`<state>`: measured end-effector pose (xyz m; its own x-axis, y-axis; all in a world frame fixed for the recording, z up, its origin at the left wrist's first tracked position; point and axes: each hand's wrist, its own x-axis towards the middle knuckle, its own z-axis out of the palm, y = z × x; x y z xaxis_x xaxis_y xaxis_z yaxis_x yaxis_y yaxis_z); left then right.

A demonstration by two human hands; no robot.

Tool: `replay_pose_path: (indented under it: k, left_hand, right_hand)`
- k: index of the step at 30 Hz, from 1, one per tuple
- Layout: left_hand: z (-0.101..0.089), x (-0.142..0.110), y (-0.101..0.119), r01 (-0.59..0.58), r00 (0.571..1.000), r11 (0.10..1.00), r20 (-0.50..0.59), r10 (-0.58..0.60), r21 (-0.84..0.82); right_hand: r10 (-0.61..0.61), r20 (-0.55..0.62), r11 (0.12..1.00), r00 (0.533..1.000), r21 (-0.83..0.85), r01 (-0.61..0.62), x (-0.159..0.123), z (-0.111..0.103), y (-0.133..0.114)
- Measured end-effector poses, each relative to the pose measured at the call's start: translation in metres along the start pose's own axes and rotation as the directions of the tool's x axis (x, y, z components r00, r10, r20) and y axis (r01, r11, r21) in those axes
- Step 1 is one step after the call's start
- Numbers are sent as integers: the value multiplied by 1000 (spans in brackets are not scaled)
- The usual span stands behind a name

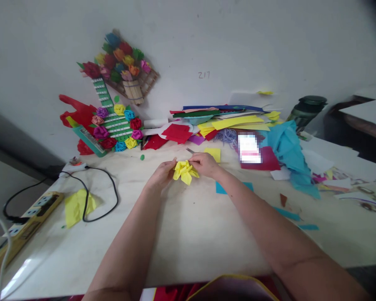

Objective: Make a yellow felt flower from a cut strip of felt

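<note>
A yellow paper flower [185,171] with folded, pointed petals is held between my two hands over the middle of the table. My left hand [163,174] grips it from the left side, fingers closed at its edge. From the right, the closed fingers of my right hand [204,164] pinch the flower's upper right edge. A pointed metal tip [189,150] shows just beyond my right hand; the rest of that tool is hidden. Behind the same hand lies a square of yellow paper [213,154], and a blue paper piece [221,188] lies partly under my right forearm.
Stacked coloured paper [238,123] lies along the wall beside a pixelated card [250,148] and crumpled blue paper [285,144]. A dark bottle [307,112] stands at back right. At left are a flower-covered guitar shape [119,125], glue bottle [89,140], black cable [116,196] and power strip [34,221].
</note>
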<state>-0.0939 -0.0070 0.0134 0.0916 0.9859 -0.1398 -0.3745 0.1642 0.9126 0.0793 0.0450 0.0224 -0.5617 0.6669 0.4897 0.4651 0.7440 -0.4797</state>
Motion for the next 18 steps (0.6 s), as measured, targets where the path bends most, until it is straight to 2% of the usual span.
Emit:
replay_pose_path:
  k: [9, 15, 18]
  left_hand:
    - [1, -1, -1, -6, 999, 998, 45, 3, 56]
    - [3, -4, 3, -5, 996, 999, 89, 3, 32]
    - [5, -5, 5, 46, 991, 999, 130, -45, -5]
  right_hand:
    - [9, 156, 998, 988, -65, 2, 0, -5, 5]
    - [-80, 23, 993, 997, -83, 82, -1, -6, 3]
    - [-91, -29, 993, 995, -77, 89, -2, -6, 1]
